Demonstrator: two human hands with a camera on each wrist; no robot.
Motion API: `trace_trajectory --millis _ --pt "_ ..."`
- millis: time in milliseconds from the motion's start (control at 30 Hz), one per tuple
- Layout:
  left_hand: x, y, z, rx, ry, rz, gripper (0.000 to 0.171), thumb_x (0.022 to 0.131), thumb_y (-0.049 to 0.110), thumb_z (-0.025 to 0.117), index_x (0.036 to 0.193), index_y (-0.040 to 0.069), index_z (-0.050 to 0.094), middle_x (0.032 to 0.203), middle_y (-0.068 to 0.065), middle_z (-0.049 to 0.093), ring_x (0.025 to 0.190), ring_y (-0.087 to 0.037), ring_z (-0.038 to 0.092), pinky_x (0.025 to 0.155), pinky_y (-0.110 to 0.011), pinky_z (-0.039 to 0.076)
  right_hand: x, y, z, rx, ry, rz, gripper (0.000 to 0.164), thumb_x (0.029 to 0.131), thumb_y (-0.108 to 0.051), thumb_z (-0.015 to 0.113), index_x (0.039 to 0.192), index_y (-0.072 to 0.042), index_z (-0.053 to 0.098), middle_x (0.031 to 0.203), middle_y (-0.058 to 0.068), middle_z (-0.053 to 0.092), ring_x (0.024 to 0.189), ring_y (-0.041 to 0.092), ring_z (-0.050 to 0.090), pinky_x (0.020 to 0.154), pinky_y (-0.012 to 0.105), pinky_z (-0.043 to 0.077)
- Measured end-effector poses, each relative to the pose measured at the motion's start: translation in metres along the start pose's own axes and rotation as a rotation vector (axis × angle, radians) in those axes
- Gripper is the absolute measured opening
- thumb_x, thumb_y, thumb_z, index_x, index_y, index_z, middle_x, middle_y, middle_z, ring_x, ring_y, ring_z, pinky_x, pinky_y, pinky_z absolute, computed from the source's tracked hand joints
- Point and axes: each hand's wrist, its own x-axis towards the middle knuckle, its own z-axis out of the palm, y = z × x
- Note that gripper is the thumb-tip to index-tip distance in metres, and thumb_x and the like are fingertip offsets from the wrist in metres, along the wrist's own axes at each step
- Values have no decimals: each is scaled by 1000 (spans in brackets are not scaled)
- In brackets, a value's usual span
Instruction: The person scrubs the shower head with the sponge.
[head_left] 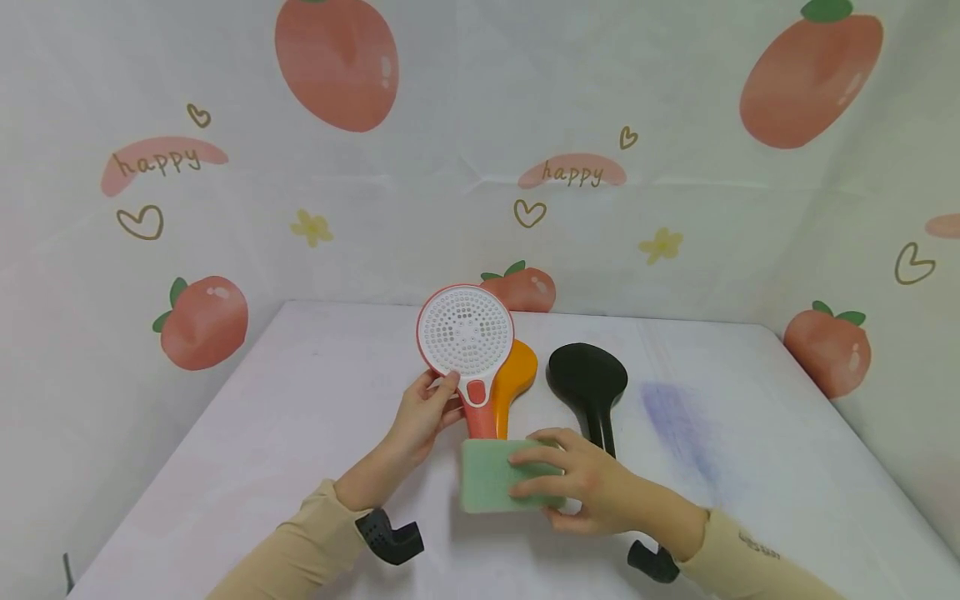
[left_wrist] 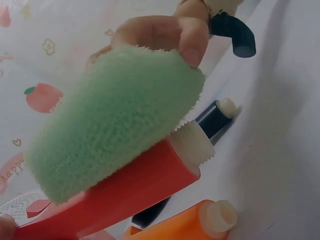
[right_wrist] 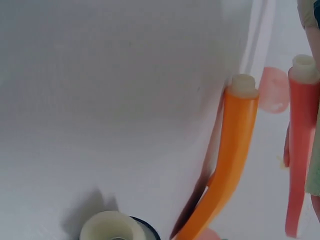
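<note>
My left hand (head_left: 423,417) holds a red shower head (head_left: 465,329) by its neck, with the white, dotted spray face turned toward me. My right hand (head_left: 581,483) grips a green sponge (head_left: 487,475), fingers spread over its front. In the head view the sponge hides the lower handle. The left wrist view shows the sponge lying along the red handle (left_wrist: 135,195), close to its pale threaded end (left_wrist: 192,142). Behind the red one lies an orange shower head (head_left: 517,371), partly covered by it. A black shower head (head_left: 585,371) lies beyond my right hand.
All this is over a white-covered table (head_left: 315,400). A bluish smudge (head_left: 678,425) marks the cover at the right. Behind the table hangs a white curtain (head_left: 450,167) printed with fruit, hearts and lettering. Each wrist wears a black device (head_left: 390,537).
</note>
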Motion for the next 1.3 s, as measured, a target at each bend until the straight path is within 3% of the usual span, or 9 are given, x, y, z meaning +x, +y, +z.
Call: trace_trajectory --millis 133,267,433,667,767,933,1067,1300 --pt "-1 2 1 -8 -4 -14 38 96 19 51 129 1 43 89 0 63 74 -11 64 72 -24 58 4 1 0 -31 33 8 30 84 -24 48 109 -26 64 118 2 60 107 29 52 88 41 50" --pt "-4 2 3 -22 -21 -26 36 97 17 49 128 0 42 85 3 63 71 -8 64 68 -20 57 7 7 2 -71 94 100 30 88 -26 43 108 -24 65 117 5 61 105 30 53 87 44 49" --pt "-6 2 5 -7 -38 -40 34 98 16 47 127 1 41 82 4 59 70 -6 61 66 -17 55 4 9 6 -66 94 162 28 84 -22 51 109 -23 65 118 6 60 105 30 53 87 45 50" --pt "-3 -1 5 -5 -13 -29 38 97 19 49 129 0 42 92 -3 64 76 -12 63 71 -21 57 2 -1 5 -37 -4 117 35 77 -23 65 112 -27 63 122 1 58 107 26 52 87 39 51" --pt "-2 -1 4 -28 0 -22 37 98 18 46 129 -1 41 91 -2 63 75 -11 63 72 -24 57 0 -4 4 -32 -17 76 34 79 -25 64 113 -28 63 122 0 58 107 26 51 87 38 51" --pt "0 -2 2 -68 3 -8 35 99 16 43 129 -2 38 90 -2 60 75 -13 64 74 -26 58 -1 -3 2 -30 46 57 29 85 -27 54 112 -26 64 120 3 59 105 26 52 86 38 50" --pt "2 -3 0 -84 8 -10 35 100 17 43 129 -2 38 90 -1 58 76 -13 63 76 -27 57 -1 0 5 -21 111 133 29 89 -31 46 111 -22 64 119 7 59 104 25 52 90 33 47" --pt "3 -4 2 -119 -40 -19 37 100 18 43 130 -2 37 89 1 58 76 -10 63 73 -23 56 -2 7 16 22 273 358 32 94 -35 47 112 -16 64 119 13 57 108 25 48 101 20 36"
